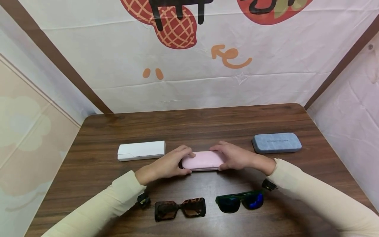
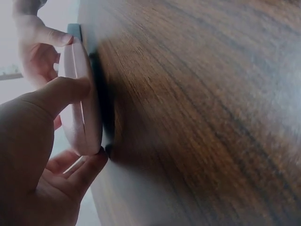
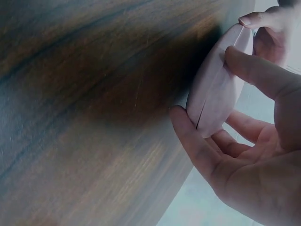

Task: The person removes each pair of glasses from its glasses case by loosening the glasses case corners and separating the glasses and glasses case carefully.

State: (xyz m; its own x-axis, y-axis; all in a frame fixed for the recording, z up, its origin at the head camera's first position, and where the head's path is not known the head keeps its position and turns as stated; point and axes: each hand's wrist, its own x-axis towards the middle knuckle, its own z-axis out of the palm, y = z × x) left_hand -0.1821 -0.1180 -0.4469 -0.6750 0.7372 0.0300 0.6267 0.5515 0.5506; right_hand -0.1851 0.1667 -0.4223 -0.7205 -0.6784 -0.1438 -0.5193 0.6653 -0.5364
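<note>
Both hands hold a pink glasses case (image 1: 203,160) by its two ends, low over the middle of the wooden table. My left hand (image 1: 169,163) grips the left end, its thumb on the near side at the seam and its fingers round the far side. On the right end, my right hand (image 1: 235,156) grips in the same way. In the left wrist view the case (image 2: 81,113) has its lid closed along a thin seam. The right wrist view shows the same case (image 3: 221,84) with a dark shadow on the wood beside it.
A white case (image 1: 141,150) lies to the left, a blue-grey case (image 1: 276,143) to the right. Nearer me are tortoiseshell sunglasses (image 1: 180,209) and dark sunglasses with blue lenses (image 1: 240,201). Behind the wooden table (image 1: 189,123) hangs a printed cloth (image 1: 189,92).
</note>
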